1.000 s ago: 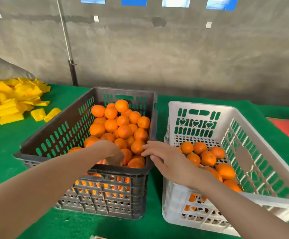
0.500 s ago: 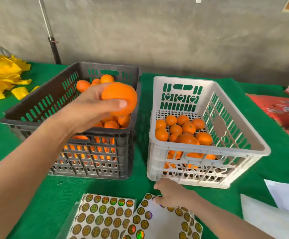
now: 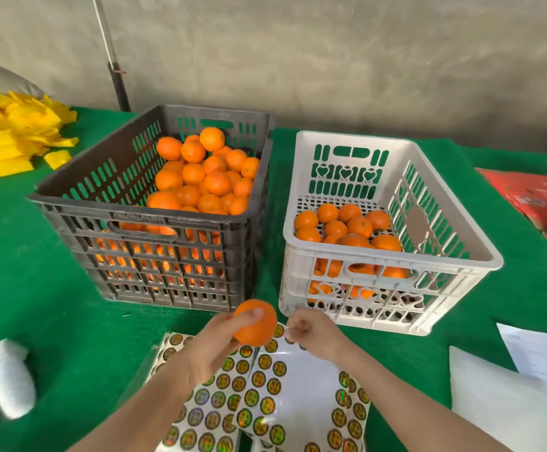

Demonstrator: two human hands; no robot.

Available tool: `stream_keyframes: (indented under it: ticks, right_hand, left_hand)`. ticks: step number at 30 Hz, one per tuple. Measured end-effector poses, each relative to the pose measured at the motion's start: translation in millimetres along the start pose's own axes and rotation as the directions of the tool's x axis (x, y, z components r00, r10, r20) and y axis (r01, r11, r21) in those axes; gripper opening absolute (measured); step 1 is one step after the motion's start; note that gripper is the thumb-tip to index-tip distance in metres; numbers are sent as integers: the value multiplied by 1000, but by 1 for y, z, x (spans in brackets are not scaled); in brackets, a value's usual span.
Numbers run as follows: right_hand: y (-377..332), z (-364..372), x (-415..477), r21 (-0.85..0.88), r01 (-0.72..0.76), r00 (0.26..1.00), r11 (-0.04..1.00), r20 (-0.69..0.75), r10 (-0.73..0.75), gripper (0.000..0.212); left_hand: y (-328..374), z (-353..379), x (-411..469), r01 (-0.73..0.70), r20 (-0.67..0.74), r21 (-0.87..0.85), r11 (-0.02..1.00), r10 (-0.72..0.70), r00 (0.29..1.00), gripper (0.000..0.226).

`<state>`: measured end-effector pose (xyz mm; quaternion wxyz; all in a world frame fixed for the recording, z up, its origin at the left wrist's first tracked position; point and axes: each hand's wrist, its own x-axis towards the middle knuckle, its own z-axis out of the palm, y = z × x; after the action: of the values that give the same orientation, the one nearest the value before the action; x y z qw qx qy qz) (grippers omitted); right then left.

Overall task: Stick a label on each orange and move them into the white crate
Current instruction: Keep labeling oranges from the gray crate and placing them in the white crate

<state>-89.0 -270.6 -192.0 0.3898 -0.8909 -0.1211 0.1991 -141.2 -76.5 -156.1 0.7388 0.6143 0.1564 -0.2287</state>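
Observation:
My left hand [image 3: 215,342] grips one orange [image 3: 256,322] in front of the two crates, above the label sheets [image 3: 265,396]. My right hand [image 3: 311,331] is just right of that orange with its fingers pinched together, apparently on a small label that is blurred. The dark grey crate [image 3: 141,203] at left holds a heap of oranges [image 3: 203,174]. The white crate [image 3: 393,256] at right holds several oranges [image 3: 347,226] on its floor.
A green cloth [image 3: 53,305] covers the table. Yellow pieces [image 3: 8,135] lie piled at the far left. White paper sheets [image 3: 520,386] lie at the right, red boxes [image 3: 546,200] beyond them. A blurred white object [image 3: 8,376] sits at the lower left. A grey wall stands behind.
My left hand lifted an orange out of the dark crate and brought it down over the label sheets. My right hand left the crate, reached the sheet, and now pinches beside the orange.

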Motion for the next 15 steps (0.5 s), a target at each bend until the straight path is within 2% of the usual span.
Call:
stream_keyframes:
  ticks: [3,6,7,9,10,12,15]
  right_hand:
    - [-5,-15,-10,102,14,999,995,-36,-11,25]
    - [-11,-20,-20,120,80,986,989,-152,-61,11]
    - [-11,-19,-25,62,133,965,989,-237,-115,9]
    - [-9,-15,-36,-124,273,871,954,-390,-300,9]
    - [-9,-11,-42,-187,340,832,921,-397,-388,7]
    - [-7,-2,-51,-251,420,815,872,-318,-484,3]
    - [-2,8,-55,-322,433,821,842,-244,-516,17]
  left_hand:
    - [-15,-1,4,79,46,-67,995,-76,996,66]
    - [-19,10,9,80,41,-97,992,-77,996,67]
    - [-20,13,11,91,43,-112,990,-86,995,66]
    - [-19,16,14,136,59,-148,980,-128,990,66]
    - [-18,16,14,152,75,-163,975,-142,987,68]
    - [-18,16,16,163,95,-189,968,-147,985,76]
    - [-19,16,18,180,107,-226,957,-159,981,82]
